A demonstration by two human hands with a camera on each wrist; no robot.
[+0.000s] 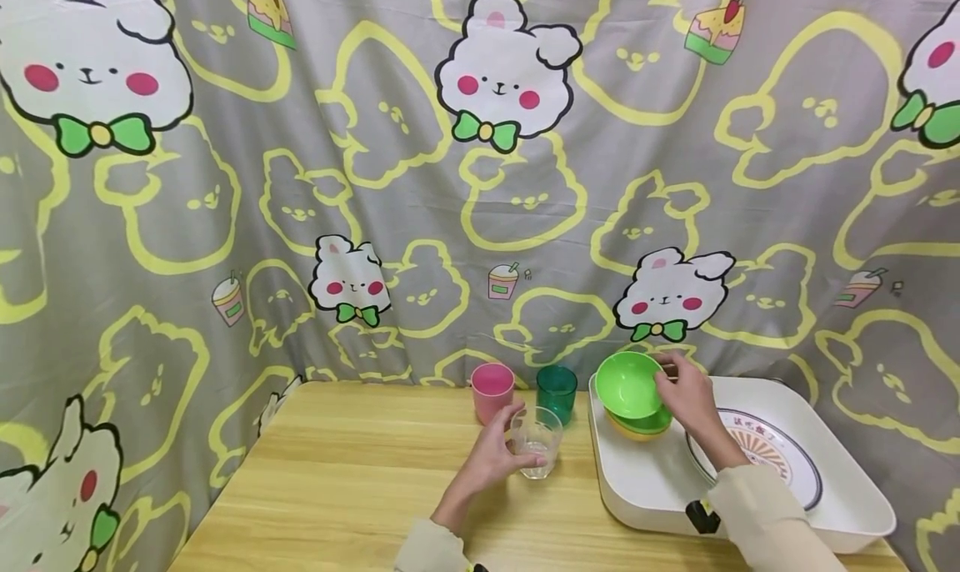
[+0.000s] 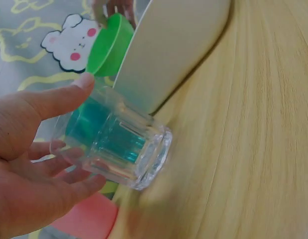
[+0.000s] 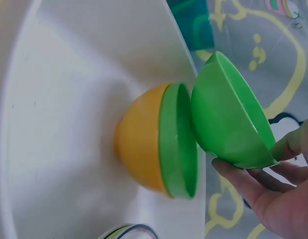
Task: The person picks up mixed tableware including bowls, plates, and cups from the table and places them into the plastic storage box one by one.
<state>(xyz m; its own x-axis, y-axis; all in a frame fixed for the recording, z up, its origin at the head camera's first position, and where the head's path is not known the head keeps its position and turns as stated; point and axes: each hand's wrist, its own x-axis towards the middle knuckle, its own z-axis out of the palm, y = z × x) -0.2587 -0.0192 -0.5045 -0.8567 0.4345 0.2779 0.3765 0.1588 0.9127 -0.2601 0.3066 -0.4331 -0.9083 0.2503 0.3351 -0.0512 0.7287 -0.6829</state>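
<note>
My left hand (image 1: pixel 495 451) holds a clear glass (image 1: pixel 537 443) between thumb and fingers, with its base at or near the wooden tabletop. In the left wrist view, the teal cup behind shows through the glass (image 2: pixel 129 137). Pinched by the rim in my right hand (image 1: pixel 686 393) is a bright green bowl (image 1: pixel 628 384), tilted over a small stack. That stack, in the right wrist view, is another green bowl (image 3: pixel 176 142) nested in an orange bowl (image 3: pixel 141 139). The held bowl (image 3: pixel 226 114) is at the stack's rim; whether they touch, I cannot tell.
A pink cup (image 1: pixel 492 393) and a teal cup (image 1: pixel 557 393) stand at the table's back, just beyond the glass. On the right, a white tray (image 1: pixel 637 505) carries the stacked bowls and a patterned plate (image 1: pixel 806 472). A printed curtain (image 1: pixel 420 205) hangs behind.
</note>
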